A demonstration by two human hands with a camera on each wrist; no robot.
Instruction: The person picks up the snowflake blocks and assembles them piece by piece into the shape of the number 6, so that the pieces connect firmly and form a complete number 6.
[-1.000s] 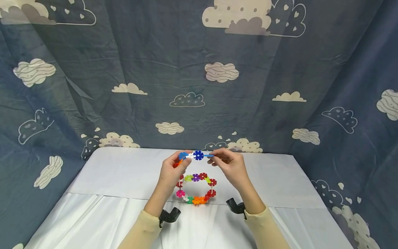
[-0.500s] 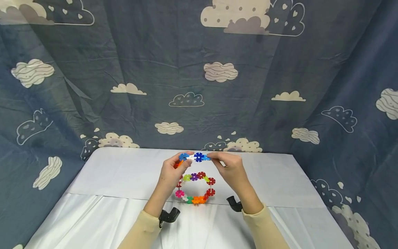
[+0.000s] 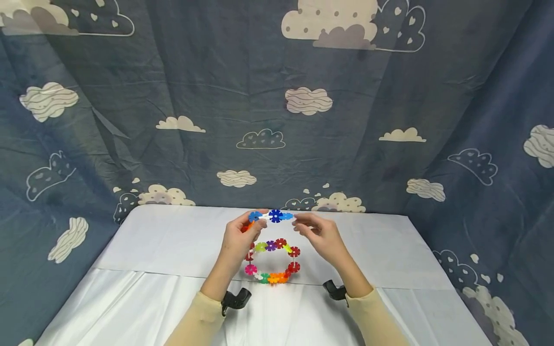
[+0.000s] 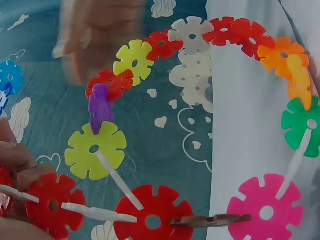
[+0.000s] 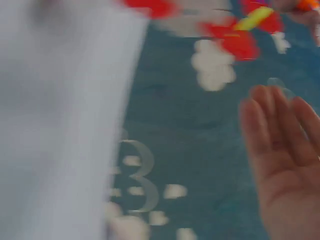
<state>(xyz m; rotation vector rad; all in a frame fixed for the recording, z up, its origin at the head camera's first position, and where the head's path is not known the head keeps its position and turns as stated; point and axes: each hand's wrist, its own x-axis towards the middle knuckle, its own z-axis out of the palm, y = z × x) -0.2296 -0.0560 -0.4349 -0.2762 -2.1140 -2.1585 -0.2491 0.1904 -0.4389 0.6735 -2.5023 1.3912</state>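
My left hand [image 3: 240, 235] pinches a chain of slotted plastic snowflake discs. Its upper strand runs rightward from a mid-blue disc [image 3: 254, 217] through a white one to a dark blue disc [image 3: 275, 216], ending in a light blue disc [image 3: 287, 216]. Just right of that end is my right hand [image 3: 321, 235], holding nothing; its fingers look extended in the right wrist view. Below hangs a ring of multicoloured discs [image 3: 294, 267]. In the left wrist view, a red disc [image 4: 56, 205] near my left fingers joins the ring by a white disc [image 4: 99, 212] seen edge-on.
A white cloth covers the table [image 3: 368, 254] under the hands. Behind it hangs a dark blue curtain [image 3: 355, 168] with cloud prints. A black wrist mount [image 3: 235, 299] sits at the left cuff, and another [image 3: 334, 290] at the right.
The light blue end disc has turned from edge-on to showing more of its face against the dark blue one. My right hand has let go of it and drawn slightly right.
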